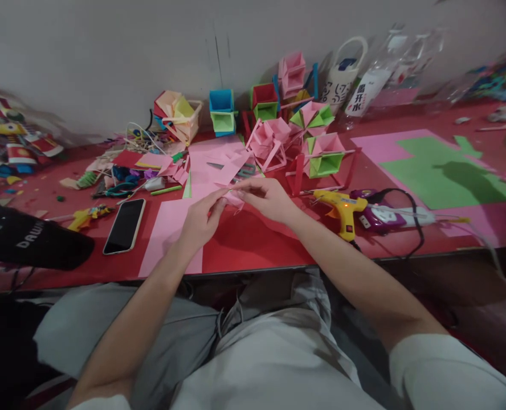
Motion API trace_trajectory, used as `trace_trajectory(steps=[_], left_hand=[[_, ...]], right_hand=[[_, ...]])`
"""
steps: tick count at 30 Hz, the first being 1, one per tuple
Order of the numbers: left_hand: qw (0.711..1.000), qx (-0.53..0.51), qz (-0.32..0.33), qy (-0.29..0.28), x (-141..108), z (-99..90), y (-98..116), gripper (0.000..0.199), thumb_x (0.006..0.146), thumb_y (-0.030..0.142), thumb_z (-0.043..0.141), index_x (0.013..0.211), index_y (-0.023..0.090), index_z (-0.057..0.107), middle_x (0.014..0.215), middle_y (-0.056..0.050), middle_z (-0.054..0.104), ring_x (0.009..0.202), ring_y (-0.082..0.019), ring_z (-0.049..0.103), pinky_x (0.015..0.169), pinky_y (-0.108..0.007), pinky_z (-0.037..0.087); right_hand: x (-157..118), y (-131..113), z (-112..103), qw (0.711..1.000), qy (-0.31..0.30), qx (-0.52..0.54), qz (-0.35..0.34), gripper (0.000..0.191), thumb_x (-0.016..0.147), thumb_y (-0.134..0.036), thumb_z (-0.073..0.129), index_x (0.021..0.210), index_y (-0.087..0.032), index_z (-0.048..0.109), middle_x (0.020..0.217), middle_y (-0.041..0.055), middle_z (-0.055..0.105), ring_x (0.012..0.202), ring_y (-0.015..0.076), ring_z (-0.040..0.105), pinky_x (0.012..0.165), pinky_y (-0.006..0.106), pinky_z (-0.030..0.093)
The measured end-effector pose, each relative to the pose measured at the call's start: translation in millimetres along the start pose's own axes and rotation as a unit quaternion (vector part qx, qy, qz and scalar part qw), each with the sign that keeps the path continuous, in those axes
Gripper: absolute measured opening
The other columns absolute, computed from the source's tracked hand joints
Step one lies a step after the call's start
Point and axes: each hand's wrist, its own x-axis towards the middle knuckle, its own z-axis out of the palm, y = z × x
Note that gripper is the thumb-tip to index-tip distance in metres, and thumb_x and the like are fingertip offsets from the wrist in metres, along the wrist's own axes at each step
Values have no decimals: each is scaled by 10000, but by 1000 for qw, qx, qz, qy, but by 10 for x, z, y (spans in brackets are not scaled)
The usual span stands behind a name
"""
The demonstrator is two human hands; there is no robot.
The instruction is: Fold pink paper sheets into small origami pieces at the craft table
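A small folded piece of pink paper [235, 199] is pinched between my two hands above the table's front part. My left hand [204, 219] grips its left side with thumb and fingertips. From the right, my right hand [268, 198] holds it, fingers closed; its exact shape is partly covered by the fingers. Just behind the hands, scissors [247, 169] lie partly under a pink paper strip [238, 165]. A pink sheet [171, 233] lies flat under and beside my left forearm.
Folded paper models [325, 156] line the wall. A yellow glue gun [342, 210] and a power strip [381, 216] with cables lie to the right, near green paper [441, 171]. Leftward are a phone [125, 226], another glue gun [86, 217] and a black cup [43, 236].
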Motion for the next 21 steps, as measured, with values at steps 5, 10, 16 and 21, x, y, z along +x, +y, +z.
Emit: trace_trajectory(steps=[5,10,16,21], left_hand=[[1000,-23,-5,9,81,12,24,345,985,356,491,1264,211,633,1160,-90,727,1014,-191,706,918,-329,560],[998,-46,-30,-16,127,-40,33,343,983,360,499,1271,232,632,1140,-79,733,978,-186,717,904,-315,572],[990,-122,-64,-33,264,22,-7,325,984,354,501,1252,229,638,1075,-59,745,838,-155,734,803,-269,596],[989,-124,-48,-64,454,106,-41,308,983,337,505,1234,237,652,1027,-41,756,877,-159,727,823,-265,580]], right_hand=[[75,-189,-222,997,-62,-51,-20,269,862,-186,566,1028,-251,768,1042,22,753,999,214,672,895,352,505],[117,-202,-320,993,-86,-67,-35,309,853,-157,565,1084,-243,752,1009,26,752,916,188,682,848,318,520],[110,-79,-391,990,-108,-77,-49,357,865,-131,555,1169,-253,696,1040,24,728,922,177,679,852,306,530],[84,-49,-382,997,-15,-78,-16,321,886,-124,546,1131,-268,695,1119,36,718,1054,222,667,916,356,535]])
